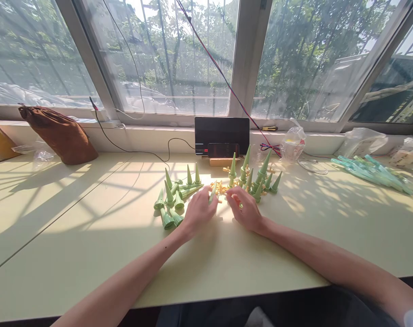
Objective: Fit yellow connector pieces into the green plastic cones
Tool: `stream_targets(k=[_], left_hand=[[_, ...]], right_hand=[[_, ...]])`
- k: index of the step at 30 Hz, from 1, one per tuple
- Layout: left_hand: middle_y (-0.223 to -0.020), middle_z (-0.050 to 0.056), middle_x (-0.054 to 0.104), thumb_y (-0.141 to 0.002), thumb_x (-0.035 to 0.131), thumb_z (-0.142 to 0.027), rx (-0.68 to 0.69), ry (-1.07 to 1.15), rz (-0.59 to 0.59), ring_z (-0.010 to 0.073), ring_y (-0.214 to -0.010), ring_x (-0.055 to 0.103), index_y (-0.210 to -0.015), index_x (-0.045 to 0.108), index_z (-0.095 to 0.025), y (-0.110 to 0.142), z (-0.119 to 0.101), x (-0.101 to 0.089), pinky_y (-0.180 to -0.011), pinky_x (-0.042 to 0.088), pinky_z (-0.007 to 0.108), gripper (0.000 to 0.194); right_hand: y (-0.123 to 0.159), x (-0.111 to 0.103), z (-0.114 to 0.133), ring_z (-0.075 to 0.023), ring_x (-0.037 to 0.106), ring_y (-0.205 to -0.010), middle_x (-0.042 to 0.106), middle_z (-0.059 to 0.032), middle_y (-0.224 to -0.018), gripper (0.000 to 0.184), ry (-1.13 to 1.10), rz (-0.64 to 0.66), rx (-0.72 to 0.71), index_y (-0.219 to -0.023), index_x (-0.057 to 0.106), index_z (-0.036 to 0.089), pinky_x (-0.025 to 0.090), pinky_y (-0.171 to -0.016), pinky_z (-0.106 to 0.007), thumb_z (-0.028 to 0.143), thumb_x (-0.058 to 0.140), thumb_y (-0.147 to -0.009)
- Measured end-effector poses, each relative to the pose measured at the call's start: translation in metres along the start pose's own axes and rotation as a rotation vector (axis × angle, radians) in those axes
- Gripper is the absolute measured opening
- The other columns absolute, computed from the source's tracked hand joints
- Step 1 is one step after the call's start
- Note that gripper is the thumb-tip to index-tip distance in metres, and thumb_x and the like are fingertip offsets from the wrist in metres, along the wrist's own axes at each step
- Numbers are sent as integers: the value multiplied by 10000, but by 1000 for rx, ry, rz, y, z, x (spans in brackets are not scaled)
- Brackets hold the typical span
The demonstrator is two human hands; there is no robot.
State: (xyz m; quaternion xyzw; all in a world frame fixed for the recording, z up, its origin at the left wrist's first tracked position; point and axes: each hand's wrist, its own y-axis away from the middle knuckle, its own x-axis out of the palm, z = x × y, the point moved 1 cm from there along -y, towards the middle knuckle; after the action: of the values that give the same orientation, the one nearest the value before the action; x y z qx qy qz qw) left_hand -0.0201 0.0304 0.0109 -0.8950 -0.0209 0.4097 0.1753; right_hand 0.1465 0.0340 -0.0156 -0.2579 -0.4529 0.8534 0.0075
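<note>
My left hand [200, 209] is closed around a green plastic cone [212, 192], its tip pointing up and away. Several loose green cones [169, 193] stand and lie to the left of that hand. Just right of it, my right hand [244, 208] has its fingers bent and drawn together beside a pile of small yellow plastic pieces [220, 187]. What its fingertips hold, if anything, is too small to make out. Behind and right of this hand stand several green cones with yellow pieces fitted on them [263, 169].
A black tablet [222, 131] leans at the window, with a phone [223, 150] on a wooden stand [223, 162] before it. At left sits a brown drawstring bag [61, 136]. Clear plastic bags [292, 143] and pale green-blue strips [371, 172] lie at right. A black cable [125, 149] crosses the table.
</note>
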Motion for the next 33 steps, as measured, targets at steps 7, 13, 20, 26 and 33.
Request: stream_targets(k=[7,13,20,26,33], left_hand=[[-767,6,590,-898,453,-376,-101,401,-69,138,-580,609,-1081,523,-171,-6,-1,-2,-502,443,242,283],[-791,0,557,-897,459,-372,-82,444,-83,104,-511,568,-1097,507,-177,-3,-5,-1,-458,443,227,283],[-769,-1,568,-892,469,-376,-51,451,-98,104,-506,563,-1093,509,-182,-2,-6,-2,-437,439,217,282],[-764,-5,557,-889,475,-367,-19,437,-106,102,-511,566,-1093,522,-188,0,-4,1,-419,415,203,275],[-754,-6,554,-893,469,-362,0,423,-82,109,-538,577,-1082,535,-191,0,-3,3,-446,404,208,264]], right_hand=[[1,0,-1,-100,509,-604,593,-26,-838,71,-7,-18,-18,-939,528,204,436,-554,-228,221,460,-950],[1,0,-1,-99,501,-589,581,-24,-826,80,-6,-7,-14,-952,531,206,433,-545,-229,229,455,-953],[0,-1,1,-114,522,-617,588,-32,-830,94,-2,-36,-21,-944,537,208,458,-573,-247,235,447,-955],[1,0,-3,-134,557,-695,588,-43,-859,98,2,-45,-1,-963,538,210,488,-623,-264,236,444,-960],[2,1,-6,-135,562,-697,587,-50,-880,124,-16,-17,13,-992,542,211,506,-647,-279,241,424,-970]])
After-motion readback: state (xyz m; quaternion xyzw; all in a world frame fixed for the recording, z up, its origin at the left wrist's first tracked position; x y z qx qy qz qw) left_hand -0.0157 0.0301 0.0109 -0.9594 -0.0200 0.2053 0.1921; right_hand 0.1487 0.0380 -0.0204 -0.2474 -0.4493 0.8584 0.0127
